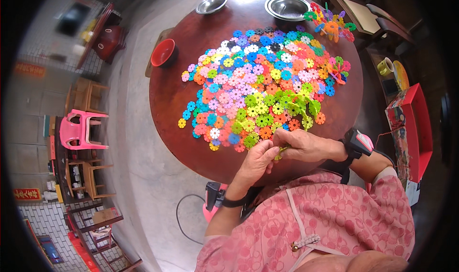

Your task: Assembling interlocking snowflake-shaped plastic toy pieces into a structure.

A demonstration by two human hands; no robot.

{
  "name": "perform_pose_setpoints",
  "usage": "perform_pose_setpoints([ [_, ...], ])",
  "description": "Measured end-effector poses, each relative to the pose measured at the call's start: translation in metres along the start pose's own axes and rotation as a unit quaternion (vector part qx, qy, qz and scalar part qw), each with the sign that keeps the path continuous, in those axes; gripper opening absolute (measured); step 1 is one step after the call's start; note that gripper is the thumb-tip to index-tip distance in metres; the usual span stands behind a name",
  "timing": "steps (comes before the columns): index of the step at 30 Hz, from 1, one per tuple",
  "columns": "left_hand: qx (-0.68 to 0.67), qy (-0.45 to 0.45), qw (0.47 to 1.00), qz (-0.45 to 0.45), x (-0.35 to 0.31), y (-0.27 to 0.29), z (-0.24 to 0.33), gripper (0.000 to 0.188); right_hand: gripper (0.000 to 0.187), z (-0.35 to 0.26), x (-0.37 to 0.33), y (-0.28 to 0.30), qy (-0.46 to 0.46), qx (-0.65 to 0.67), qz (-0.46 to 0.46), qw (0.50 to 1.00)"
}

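My left hand [258, 163] and my right hand [306, 144] meet over the near edge of the round table, both with closed fingers. Pinched between them is a yellow-green notched plastic disc [282, 151], largely covered by my fingers. Just beyond my hands spreads a heap of flower-shaped notched discs [248, 76] in many colours. Several lime-green discs [301, 101] stand up at its near right side and look joined together. A small pink-and-green assembly of discs [340, 70] sits at the heap's right edge.
On the dark red table [174, 114] stand a red bowl [163, 52], a metal bowl [212, 4] and a wider metal basin [287, 7]. A larger multicoloured disc assembly [331, 25] rises at the far right. A red box [417, 128] stands beyond the right edge; a pink stool [82, 129] is farther left.
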State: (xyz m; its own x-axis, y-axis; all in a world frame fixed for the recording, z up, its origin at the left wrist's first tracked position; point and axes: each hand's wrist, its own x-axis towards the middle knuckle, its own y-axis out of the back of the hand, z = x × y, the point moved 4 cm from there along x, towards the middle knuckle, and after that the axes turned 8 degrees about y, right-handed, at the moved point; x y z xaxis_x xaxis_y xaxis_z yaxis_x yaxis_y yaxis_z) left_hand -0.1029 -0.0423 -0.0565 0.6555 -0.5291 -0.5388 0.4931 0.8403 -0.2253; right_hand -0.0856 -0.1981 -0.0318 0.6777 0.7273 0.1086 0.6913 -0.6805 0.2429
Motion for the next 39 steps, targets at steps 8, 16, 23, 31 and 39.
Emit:
perform_pose_setpoints([
  [8, 0.110, -0.061, 0.992, 0.022, 0.019, -0.002, 0.015, 0.039, 0.025, 0.005, -0.001, 0.014, -0.016, -0.145, 0.075, 0.986],
  [16, 0.149, -0.116, 0.982, 0.020, 0.019, -0.005, 0.015, 0.043, 0.031, 0.002, -0.002, 0.015, -0.015, -0.125, 0.039, 0.991],
  [23, -0.012, -0.017, 0.999, -0.026, 0.018, -0.010, 0.007, 0.026, 0.034, 0.000, 0.001, 0.021, -0.129, 0.059, -0.016, 0.990],
  [31, -0.031, -0.050, 0.998, 0.012, 0.017, 0.008, 0.018, 0.023, 0.033, 0.013, 0.001, 0.025, -0.102, 0.177, 0.029, 0.978],
  [39, 0.371, -0.247, 0.826, 0.344, 0.004, 0.031, 0.041, 0.032, 0.029, 0.022, -0.004, 0.029, -0.098, 0.156, 0.079, 0.980],
])
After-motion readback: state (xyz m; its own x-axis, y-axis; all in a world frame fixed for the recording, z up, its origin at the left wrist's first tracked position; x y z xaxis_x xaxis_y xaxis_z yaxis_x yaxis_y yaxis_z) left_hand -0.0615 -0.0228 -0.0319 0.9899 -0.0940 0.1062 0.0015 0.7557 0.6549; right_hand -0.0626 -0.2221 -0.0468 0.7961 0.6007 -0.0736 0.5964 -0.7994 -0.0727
